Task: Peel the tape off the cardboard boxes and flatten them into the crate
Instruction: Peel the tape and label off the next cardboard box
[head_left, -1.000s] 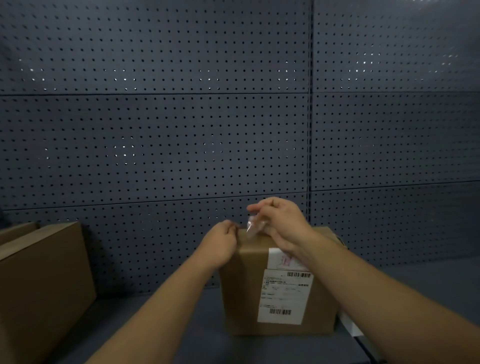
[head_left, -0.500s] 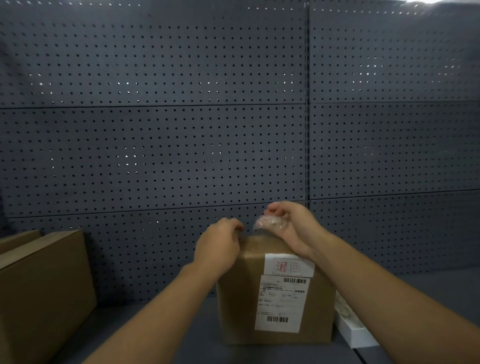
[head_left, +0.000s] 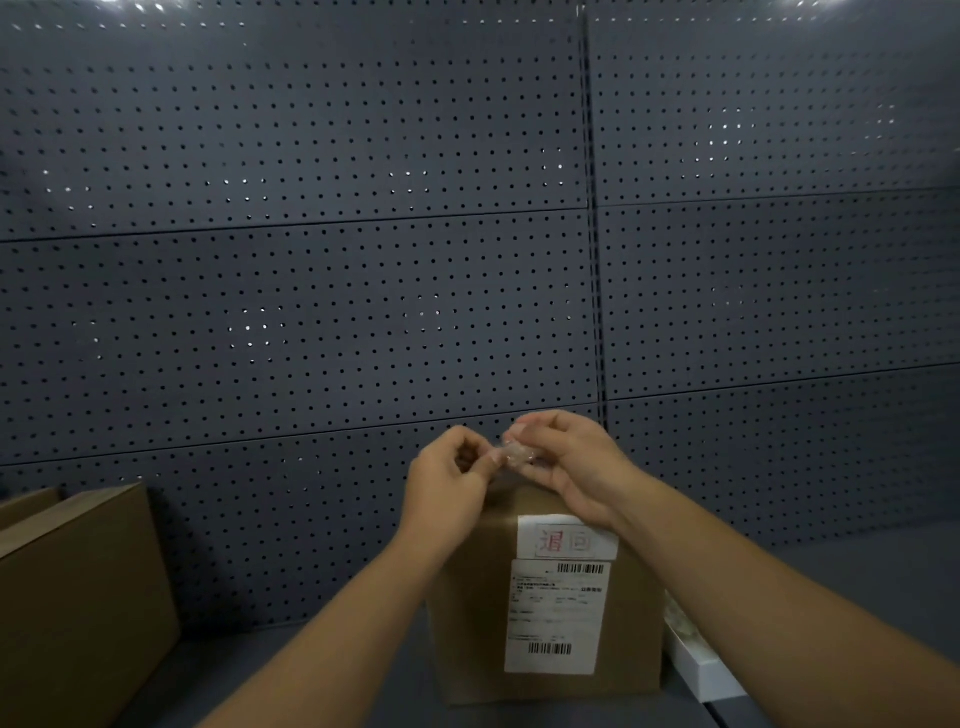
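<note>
Now the tape (head_left: 514, 453) is a clear, crumpled wad above the upright cardboard box (head_left: 545, 613) on the worktop (head_left: 311, 670) — light, sticky, and apt to cling to your fingers. Your left hand (head_left: 447, 478) and right hand (head_left: 566, 467) both pinch it. To flatten the stiff box, take it by its top flaps — a second box (head_left: 78, 597) waits at left.

wall: dark grey pegboard panels (head_left: 311, 291) | surface: grey shelf (head_left: 857, 561) | light: dim
</note>
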